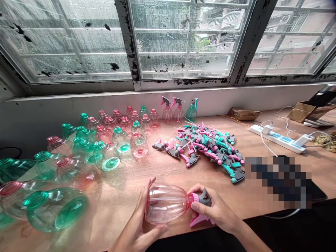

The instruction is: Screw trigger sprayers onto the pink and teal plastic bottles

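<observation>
A clear pink spray bottle (168, 204) lies on its side in the air near the table's front edge, its neck pointing right. Around its base curls my left hand (143, 220), with the palm against the bottom and the thumb below. My right hand (216, 208) grips the pink and grey spray head (201, 199) at the bottle's neck, its fingers wrapped about the collar. The spray head sits on the neck; whether it is screwed tight I cannot tell. A thin tube shows inside the bottle. The pink trigger (198, 220) hangs below my right fingers.
Several open green and pink bottles (105, 155) stand on the left of the wooden table (126, 196). A pile of loose spray heads (207, 147) lies in the middle. Three bottles with heads (179, 112) stand by the wall. A white power strip (278, 138) lies at right.
</observation>
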{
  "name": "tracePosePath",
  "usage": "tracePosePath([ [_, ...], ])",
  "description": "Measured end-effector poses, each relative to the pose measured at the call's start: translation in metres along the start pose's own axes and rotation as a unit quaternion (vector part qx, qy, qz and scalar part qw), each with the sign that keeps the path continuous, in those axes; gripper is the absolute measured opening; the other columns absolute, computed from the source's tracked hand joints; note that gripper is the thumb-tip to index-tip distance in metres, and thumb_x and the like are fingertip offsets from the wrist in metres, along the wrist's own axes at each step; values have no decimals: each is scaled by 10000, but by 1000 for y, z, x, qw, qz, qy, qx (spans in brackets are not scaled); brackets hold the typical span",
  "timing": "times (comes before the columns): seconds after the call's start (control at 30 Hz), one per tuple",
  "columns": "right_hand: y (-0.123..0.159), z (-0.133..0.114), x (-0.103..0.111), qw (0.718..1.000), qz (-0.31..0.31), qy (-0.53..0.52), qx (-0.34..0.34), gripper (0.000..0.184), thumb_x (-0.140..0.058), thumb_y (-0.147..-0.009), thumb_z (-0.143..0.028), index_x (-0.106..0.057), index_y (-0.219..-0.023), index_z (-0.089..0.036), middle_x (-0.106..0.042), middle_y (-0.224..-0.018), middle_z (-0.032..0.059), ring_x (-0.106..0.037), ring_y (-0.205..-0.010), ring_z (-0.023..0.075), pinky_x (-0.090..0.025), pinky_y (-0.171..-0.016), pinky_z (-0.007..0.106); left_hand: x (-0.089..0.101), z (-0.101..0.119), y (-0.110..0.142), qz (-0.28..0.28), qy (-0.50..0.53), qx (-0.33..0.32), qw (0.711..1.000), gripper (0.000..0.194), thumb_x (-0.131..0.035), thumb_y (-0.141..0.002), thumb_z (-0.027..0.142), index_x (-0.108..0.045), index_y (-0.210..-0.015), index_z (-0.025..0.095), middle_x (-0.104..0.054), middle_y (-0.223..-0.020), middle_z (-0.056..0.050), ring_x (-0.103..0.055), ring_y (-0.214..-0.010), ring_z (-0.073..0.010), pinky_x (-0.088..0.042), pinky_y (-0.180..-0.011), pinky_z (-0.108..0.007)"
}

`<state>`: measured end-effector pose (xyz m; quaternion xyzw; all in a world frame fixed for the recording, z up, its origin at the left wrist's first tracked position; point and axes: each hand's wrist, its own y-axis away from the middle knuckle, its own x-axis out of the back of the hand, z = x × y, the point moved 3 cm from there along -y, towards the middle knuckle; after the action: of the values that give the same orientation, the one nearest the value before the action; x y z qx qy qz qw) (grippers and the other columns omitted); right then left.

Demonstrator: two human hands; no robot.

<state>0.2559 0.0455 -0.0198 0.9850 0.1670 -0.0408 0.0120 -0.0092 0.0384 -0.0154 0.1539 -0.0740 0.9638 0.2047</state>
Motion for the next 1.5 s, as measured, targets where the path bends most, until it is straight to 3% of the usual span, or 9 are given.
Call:
tracePosePath([
  [0.23,0,-2,-1,1000,0,-26,4,302,-807,-886,-433,-685,-990,-177,-681,-730,-33,-577,-622,105,-482,-622,214,-1,-5,-4,23,-50,-34,998,873,-624,-994,372,-31,-1625,482,-156,-1753,-7,-183,-1595,-349,-154,-1278,-594],
  [0.6,0,-3,-1,1000,-3,-14,2,297,-806,-885,-435,-680,-986,-186,-657,-700,-51,-480,-519,69,-427,-526,183,-2,-6,0,21,5,0,1000,960,-691,-949,407,-8,-1616,505,-162,-1752,9,-188,-1596,-339,-160,-1274,-587],
  [0.9,0,-3,-1,1000,-4,-24,5,308,-806,-882,-442,-688,-990,-179,-691,-737,-27,-581,-624,107,-468,-608,213,0,-3,-5,15,-11,13,1000,898,-690,-954,412,-87,-1612,511,-161,-1751,29,-190,-1594,-342,-146,-1289,-579],
  [1.1,1,-2,-1,1000,-4,-23,3,331,-808,-875,-453,-679,-990,-171,-694,-756,-18,-597,-651,122,-475,-620,230,-1,-7,-1,33,-32,-10,999,877,-619,-990,409,-16,-1621,499,-167,-1750,-3,-320,-1546,-366,-280,-1252,-578],
  [1.23,-1,-2,-1,1000,-2,-15,8,316,-800,-883,-451,-680,-991,-179,-670,-728,-35,-557,-602,109,-485,-613,232,-1,-4,-1,14,-19,-4,1000,937,-664,-965,408,1,-1618,502,-115,-1761,26,-189,-1595,-343,-149,-1281,-584],
  [1.5,1,-4,-1,1000,-4,-5,11,320,-791,-887,-455,-681,-987,-172,-669,-741,-23,-561,-621,124,-483,-620,249,-1,4,-4,0,19,17,1000,868,-659,-976,409,-80,-1614,507,-117,-1761,52,-129,-1611,-299,-125,-1297,-548],
])
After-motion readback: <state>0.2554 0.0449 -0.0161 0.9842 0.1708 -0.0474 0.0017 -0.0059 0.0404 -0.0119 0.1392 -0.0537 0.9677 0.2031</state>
